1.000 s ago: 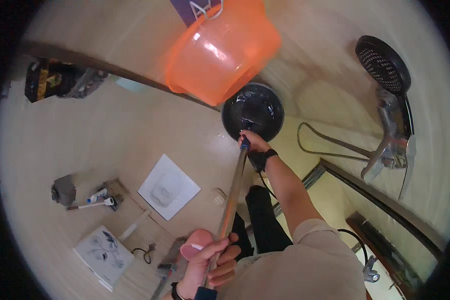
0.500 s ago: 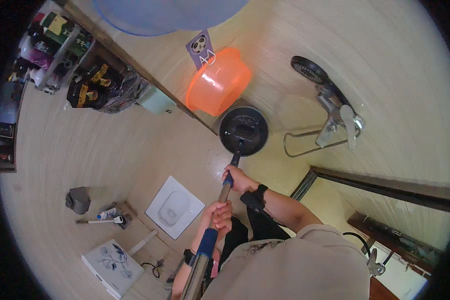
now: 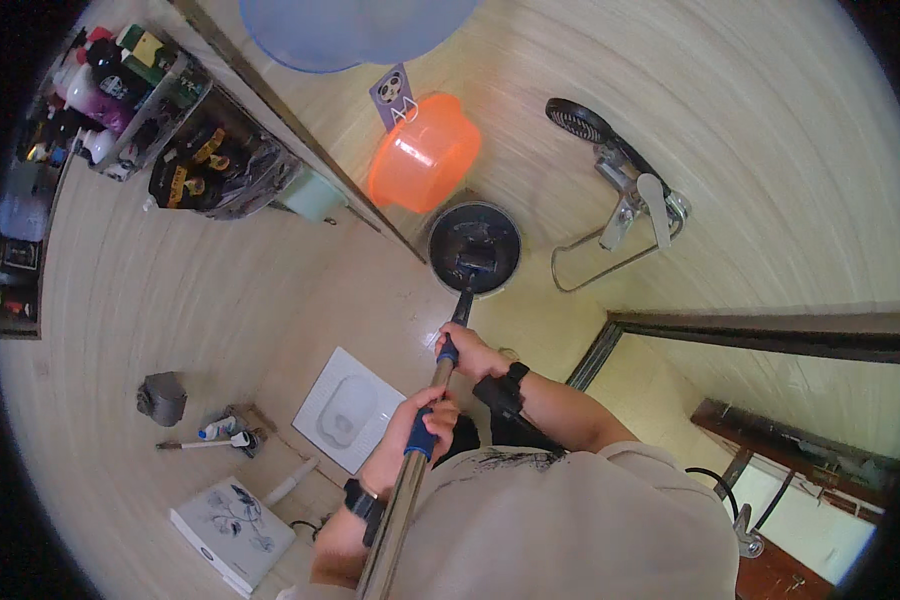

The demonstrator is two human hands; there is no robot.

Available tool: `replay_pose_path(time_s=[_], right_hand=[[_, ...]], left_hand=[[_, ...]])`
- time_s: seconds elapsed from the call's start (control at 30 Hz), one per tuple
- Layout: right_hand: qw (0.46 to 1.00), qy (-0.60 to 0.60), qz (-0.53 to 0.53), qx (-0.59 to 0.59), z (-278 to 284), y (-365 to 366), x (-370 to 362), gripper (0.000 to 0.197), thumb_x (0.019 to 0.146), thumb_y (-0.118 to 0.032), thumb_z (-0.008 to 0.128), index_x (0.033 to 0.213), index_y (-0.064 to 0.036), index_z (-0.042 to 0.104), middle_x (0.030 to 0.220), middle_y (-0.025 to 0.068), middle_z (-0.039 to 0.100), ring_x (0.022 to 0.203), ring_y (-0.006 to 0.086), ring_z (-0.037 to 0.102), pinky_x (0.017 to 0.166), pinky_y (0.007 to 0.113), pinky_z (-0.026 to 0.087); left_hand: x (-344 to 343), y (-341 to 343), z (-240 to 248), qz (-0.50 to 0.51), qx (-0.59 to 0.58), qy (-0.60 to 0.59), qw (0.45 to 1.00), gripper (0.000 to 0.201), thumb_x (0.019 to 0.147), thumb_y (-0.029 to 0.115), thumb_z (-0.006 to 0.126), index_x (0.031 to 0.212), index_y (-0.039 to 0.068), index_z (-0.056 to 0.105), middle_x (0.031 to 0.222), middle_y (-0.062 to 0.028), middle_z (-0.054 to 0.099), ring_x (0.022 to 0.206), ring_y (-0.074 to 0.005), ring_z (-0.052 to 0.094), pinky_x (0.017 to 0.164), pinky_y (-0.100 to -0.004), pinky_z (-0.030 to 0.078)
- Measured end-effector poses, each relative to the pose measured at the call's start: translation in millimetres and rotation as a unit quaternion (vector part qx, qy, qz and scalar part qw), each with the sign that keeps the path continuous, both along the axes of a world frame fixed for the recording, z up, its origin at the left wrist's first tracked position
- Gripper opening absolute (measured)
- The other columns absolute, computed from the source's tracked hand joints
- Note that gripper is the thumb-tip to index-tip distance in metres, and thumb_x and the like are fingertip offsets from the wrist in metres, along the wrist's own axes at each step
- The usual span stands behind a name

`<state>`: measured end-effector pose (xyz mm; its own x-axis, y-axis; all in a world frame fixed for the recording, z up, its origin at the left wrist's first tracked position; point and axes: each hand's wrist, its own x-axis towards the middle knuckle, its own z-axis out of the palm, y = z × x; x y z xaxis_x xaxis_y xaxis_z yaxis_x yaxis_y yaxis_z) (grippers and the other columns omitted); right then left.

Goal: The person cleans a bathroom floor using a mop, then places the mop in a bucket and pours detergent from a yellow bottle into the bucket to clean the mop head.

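Observation:
Both my hands grip the metal pole [image 3: 398, 515] of a long mop, which runs down and away from me. My left hand [image 3: 418, 425] is wrapped round it at the lower blue sleeve, closer to my body. Farther along, my right hand [image 3: 467, 353] closes round the pole by another blue sleeve. Beyond it, the black end of the handle leads into a round dark bucket [image 3: 513, 235] on the floor. The mop head [image 3: 477, 261] sits inside that bucket, dark and only partly distinct.
An orange basin [image 3: 425, 155] hangs on the wall just past the bucket, below a blue basin [image 3: 360, 35]. A shower fixture [image 3: 625, 195] is at right, beside a doorway [image 3: 750, 335]. The squat toilet [image 3: 348, 410] lies left of my hands. Bottles [image 3: 120, 90] crowd a left rack.
The lower blue sleeve now lies right at my left hand, where before a stretch of pole separated them. My right hand keeps its grip, and the mop head stays in the bucket. The view has shifted slightly.

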<state>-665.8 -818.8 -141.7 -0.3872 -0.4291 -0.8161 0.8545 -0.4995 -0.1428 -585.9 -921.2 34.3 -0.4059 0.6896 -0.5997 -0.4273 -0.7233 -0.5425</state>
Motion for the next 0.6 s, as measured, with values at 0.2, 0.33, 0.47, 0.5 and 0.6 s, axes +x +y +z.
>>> replay_pose_path(time_s=[0.2, 0.33, 0.47, 0.5, 0.6], right_hand=[[0.996, 0.075, 0.048, -0.019, -37, -8, -9, 0.008, 0.078, -0.012, 0.048, 0.076, -0.0056, 0.044, 0.066, 0.0064, 0.046, 0.057, 0.019, 0.047, 0.058, 0.033, 0.044], [0.999, 0.016, -0.027, -0.004, 3, -23, -10, 0.01, 0.08, -0.014, 0.044, 0.075, -0.0061, 0.044, 0.063, 0.0066, 0.045, 0.054, 0.0207, 0.047, 0.052, 0.035, 0.043], [0.999, -0.017, -0.034, 0.017, 54, -48, 8, 0.015, 0.08, -0.017, 0.045, 0.07, -0.0057, 0.044, 0.058, 0.0074, 0.045, 0.052, 0.0206, 0.048, 0.05, 0.035, 0.042], [0.999, -0.016, -0.033, 0.017, 60, -46, 15, 0.015, 0.08, -0.017, 0.045, 0.07, -0.0057, 0.044, 0.058, 0.0074, 0.045, 0.052, 0.0206, 0.048, 0.05, 0.035, 0.042], [0.997, -0.012, 0.052, 0.053, 103, -42, 22, 0.009, 0.08, -0.013, 0.048, 0.077, -0.0067, 0.043, 0.06, 0.0035, 0.044, 0.054, 0.0164, 0.046, 0.051, 0.03, 0.042]], left_hand=[[5, -4, 33, 0.026, -0.027, -0.033, 0.999, 0.011, 0.084, 0.014, 0.051, 0.083, 0.004, 0.046, 0.059, 0.0035, 0.037, 0.042, -0.0041, 0.037, 0.036, -0.0155, 0.033], [1, -12, 37, 0.07, -0.052, 0.005, 0.996, 0.011, 0.084, 0.013, 0.049, 0.085, 0.003, 0.045, 0.059, 0.003, 0.037, 0.039, -0.004, 0.036, 0.032, -0.0148, 0.03], [-6, -21, 43, 0.102, -0.05, -0.009, 0.993, 0.013, 0.087, 0.013, 0.043, 0.08, 0.003, 0.038, 0.057, 0.0023, 0.037, 0.038, -0.0034, 0.039, 0.03, -0.0171, 0.035], [-1, -21, 39, 0.103, -0.05, -0.007, 0.993, 0.013, 0.087, 0.013, 0.043, 0.08, 0.003, 0.038, 0.057, 0.0023, 0.037, 0.038, -0.0034, 0.039, 0.03, -0.0171, 0.035], [3, -22, 31, 0.104, -0.033, -0.01, 0.994, 0.015, 0.087, 0.013, 0.043, 0.077, 0.004, 0.037, 0.058, 0.0017, 0.037, 0.039, -0.0039, 0.04, 0.031, -0.0181, 0.035]])
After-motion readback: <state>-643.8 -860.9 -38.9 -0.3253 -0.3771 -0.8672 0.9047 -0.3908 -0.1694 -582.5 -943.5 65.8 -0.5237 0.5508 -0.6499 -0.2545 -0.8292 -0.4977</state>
